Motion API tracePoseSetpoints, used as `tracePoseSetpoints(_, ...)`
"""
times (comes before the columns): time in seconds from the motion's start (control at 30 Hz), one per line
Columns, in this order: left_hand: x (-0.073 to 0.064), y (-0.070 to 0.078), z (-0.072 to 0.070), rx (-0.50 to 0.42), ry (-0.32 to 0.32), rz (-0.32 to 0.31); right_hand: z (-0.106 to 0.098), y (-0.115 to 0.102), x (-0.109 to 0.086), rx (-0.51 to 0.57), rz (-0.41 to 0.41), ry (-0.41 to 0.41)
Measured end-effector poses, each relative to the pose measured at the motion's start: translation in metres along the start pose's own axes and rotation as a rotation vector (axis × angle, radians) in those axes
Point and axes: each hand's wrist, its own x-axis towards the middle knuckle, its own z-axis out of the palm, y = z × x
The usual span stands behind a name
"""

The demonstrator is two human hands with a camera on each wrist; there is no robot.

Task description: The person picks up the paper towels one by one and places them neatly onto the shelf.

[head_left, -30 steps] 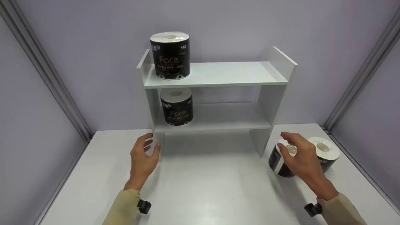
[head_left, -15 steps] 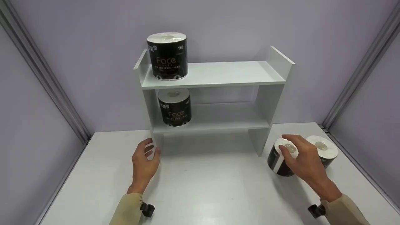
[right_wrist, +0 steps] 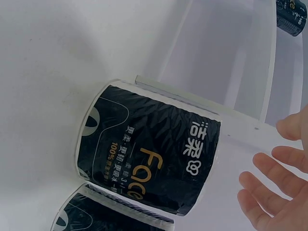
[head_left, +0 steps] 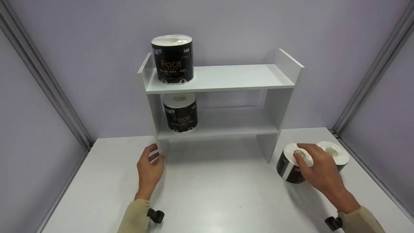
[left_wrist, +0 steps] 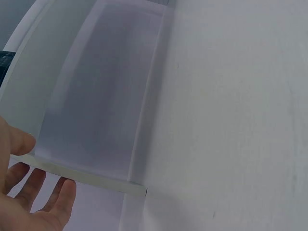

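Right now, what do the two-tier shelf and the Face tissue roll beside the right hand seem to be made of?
Two-tier shelf: probably painted or laminated board, satin white, given its smooth, flat panels. Face tissue roll: likely paper in thin, slightly glossy plastic film, judging by fine wrinkles.

Ways in are lying at the front

On the top board, the upper roll is blocking the left end; room is continuing up to the right side panel. The lower roll is blocking the left of the middle board, with the top board closing it from above and the front lying open. Underneath, a low bay is opening forward. The left hand is gripping the left side panel. The near roll and second roll are crowding the table at right, the right hand hovering just above.
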Motion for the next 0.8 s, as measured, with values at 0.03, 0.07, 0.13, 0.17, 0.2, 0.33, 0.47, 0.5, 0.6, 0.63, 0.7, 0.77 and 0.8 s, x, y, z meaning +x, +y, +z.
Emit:
tracePoseSetpoints(0.03,0.001,0.0,0.0,-0.006,0.005,-0.007,0.0,0.001,-0.001,-0.002,0.003,-0.002)
tracePoseSetpoints(0.07,0.001,0.0,0.001,-0.011,0.009,-0.011,0.0,0.001,-0.002,-0.003,0.008,-0.003)
tracePoseSetpoints(0.13,0.001,-0.001,0.001,-0.015,0.019,-0.015,-0.001,0.002,-0.003,-0.006,0.015,-0.004)
tracePoseSetpoints(0.17,0.001,-0.002,0.001,-0.017,0.025,-0.015,-0.001,0.003,-0.004,-0.008,0.019,-0.006)
tracePoseSetpoints(0.2,0.002,-0.002,0.001,-0.02,0.031,-0.017,-0.002,0.003,-0.004,-0.009,0.023,-0.008)
tracePoseSetpoints(0.33,0.002,-0.004,0.0,-0.022,0.057,-0.012,-0.005,0.003,-0.006,0.004,0.037,-0.018)
tracePoseSetpoints(0.47,0.002,-0.003,-0.002,-0.006,0.047,-0.009,-0.008,0.004,-0.009,0.022,0.024,-0.011)
tracePoseSetpoints(0.5,0.002,-0.004,-0.002,-0.002,0.04,-0.009,-0.008,0.004,-0.01,0.023,0.019,-0.008)
tracePoseSetpoints(0.6,0.002,-0.005,-0.003,0.008,0.027,-0.018,-0.009,0.004,-0.011,0.026,0.019,-0.011)
tracePoseSetpoints(0.63,0.003,-0.006,-0.003,0.013,0.029,-0.02,-0.009,0.004,-0.012,0.025,0.023,-0.013)
tracePoseSetpoints(0.7,0.003,-0.007,-0.004,0.019,0.028,-0.023,-0.009,0.004,-0.013,0.022,0.035,-0.021)
tracePoseSetpoints(0.77,0.003,-0.008,-0.005,0.026,0.027,-0.021,-0.008,0.003,-0.015,0.013,0.041,-0.028)
tracePoseSetpoints(0.8,0.003,-0.008,-0.006,0.029,0.026,-0.02,-0.008,0.003,-0.016,0.007,0.042,-0.03)
